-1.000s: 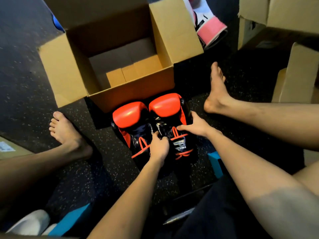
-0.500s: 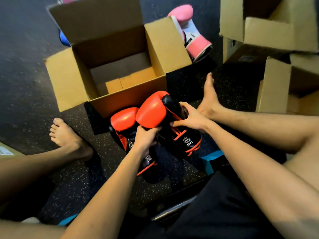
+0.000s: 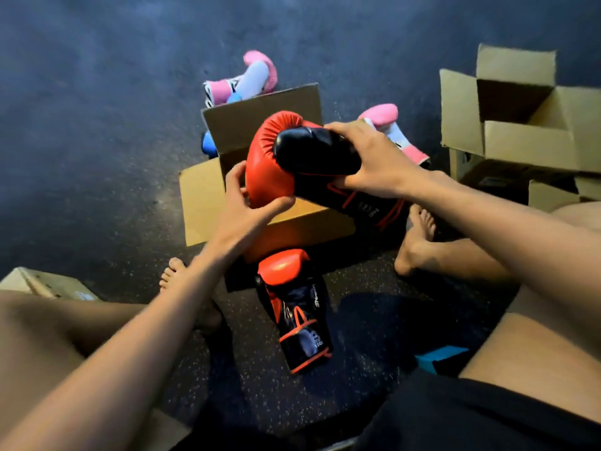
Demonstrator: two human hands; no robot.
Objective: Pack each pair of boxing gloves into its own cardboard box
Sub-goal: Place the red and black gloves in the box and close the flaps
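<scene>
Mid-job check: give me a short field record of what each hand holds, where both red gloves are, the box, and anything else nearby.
front box: open, on the floor
raised glove: held up over the front box in this view, not yet inside
left hand: grips the raised glove's red padded end
right hand: grips its black thumb side
second red glove: lying on the floor near the front box, untouched
pink gloves: two on the floor beyond the box
side box: open, at right

Place: we read a gym packing area.
Evidence: dark speckled rubber floor (image 3: 97,157), open brown cardboard boxes (image 3: 520,141), pink-and-white boxing gloves (image 3: 257,76).
</scene>
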